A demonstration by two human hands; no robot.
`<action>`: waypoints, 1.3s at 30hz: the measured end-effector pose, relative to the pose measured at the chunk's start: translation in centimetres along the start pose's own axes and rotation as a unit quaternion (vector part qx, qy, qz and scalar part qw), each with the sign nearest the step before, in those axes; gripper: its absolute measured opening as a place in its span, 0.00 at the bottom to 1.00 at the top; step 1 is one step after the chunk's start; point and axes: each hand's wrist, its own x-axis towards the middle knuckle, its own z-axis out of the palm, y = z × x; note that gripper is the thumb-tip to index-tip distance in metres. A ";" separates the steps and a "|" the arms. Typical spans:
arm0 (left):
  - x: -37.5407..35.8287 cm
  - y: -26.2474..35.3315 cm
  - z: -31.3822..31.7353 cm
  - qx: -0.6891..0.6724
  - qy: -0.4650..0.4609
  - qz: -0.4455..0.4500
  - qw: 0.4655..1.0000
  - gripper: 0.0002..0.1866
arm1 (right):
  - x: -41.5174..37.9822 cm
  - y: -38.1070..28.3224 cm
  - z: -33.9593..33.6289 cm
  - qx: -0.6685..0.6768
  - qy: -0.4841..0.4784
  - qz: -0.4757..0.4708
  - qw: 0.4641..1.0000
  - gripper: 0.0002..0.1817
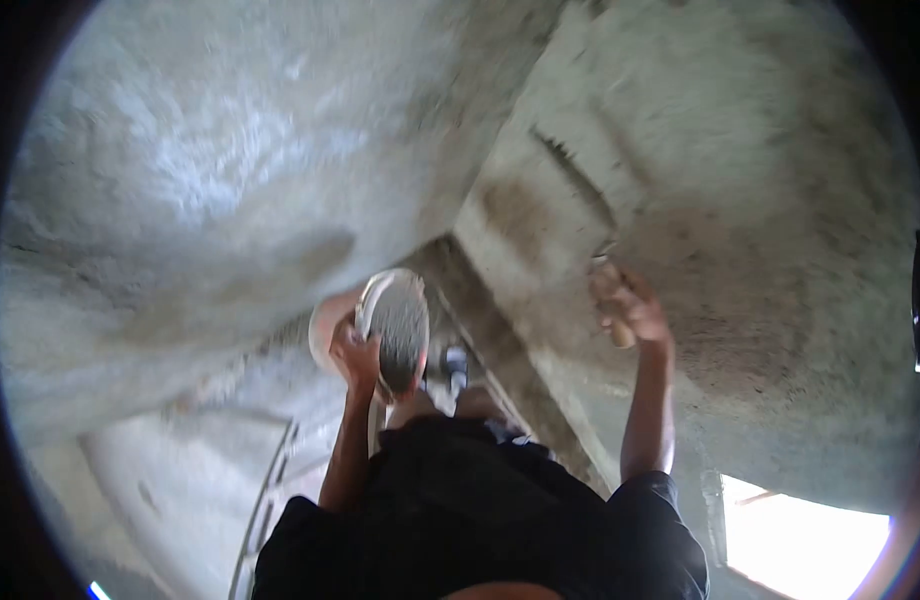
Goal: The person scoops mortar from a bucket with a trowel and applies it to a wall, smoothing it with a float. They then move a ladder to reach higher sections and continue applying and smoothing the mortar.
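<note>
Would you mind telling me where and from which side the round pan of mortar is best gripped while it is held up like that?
Probably by its rim at the lower edge, coming from below. The pan is tilted nearly on edge, its grey mortar facing outward, so only the rim offers a hold. The left hand already clasps it there, while the right hand holds a trowel handle against the plastered surface.

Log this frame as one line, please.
left hand: holds round pan of mortar | right hand: grips trowel, blade on plastered surface
</note>
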 end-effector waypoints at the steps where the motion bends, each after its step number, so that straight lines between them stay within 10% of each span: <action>1: 0.0 -0.2 0.2 0.014 -0.007 -0.017 1.000 0.23 | 1.4 5.5 -0.3 -0.027 -0.020 -0.007 0.999 0.21; 5: -0.8 -1.7 1.4 0.064 0.018 -0.028 0.997 0.20 | 5.5 26.4 1.5 -0.162 0.014 0.262 0.951 0.27; 8: -1.2 -5.5 3.7 0.105 0.053 -0.050 0.992 0.19 | 6.2 47.8 0.7 -0.272 0.091 0.291 0.913 0.31; 14: -3.4 -9.8 10.9 0.197 0.015 -0.151 0.969 0.22 | 7.6 71.3 -2.4 -0.522 -0.042 0.159 0.837 0.30; 18: -5.0 -14.4 15.4 0.202 -0.021 -0.244 0.948 0.23 | 10.5 77.4 -2.3 -0.440 0.043 0.210 0.872 0.24; 21: -6.1 -16.6 18.6 0.164 -0.021 -0.326 0.931 0.23 | 12.6 86.7 -4.1 -0.621 -0.023 0.118 0.774 0.27; 28: -5.9 -19.0 22.0 0.151 -0.053 -0.356 0.921 0.24 | 23.4 86.4 -1.8 -0.484 0.104 0.097 0.863 0.24; 33: -6.2 -19.6 22.4 0.176 -0.054 -0.327 0.927 0.25 | 31.9 84.1 -0.3 -0.530 -0.044 0.154 0.833 0.31; 39: -4.9 -18.6 22.7 0.177 -0.055 -0.316 0.930 0.24 | 40.9 78.4 4.9 -0.530 0.069 0.187 0.824 0.32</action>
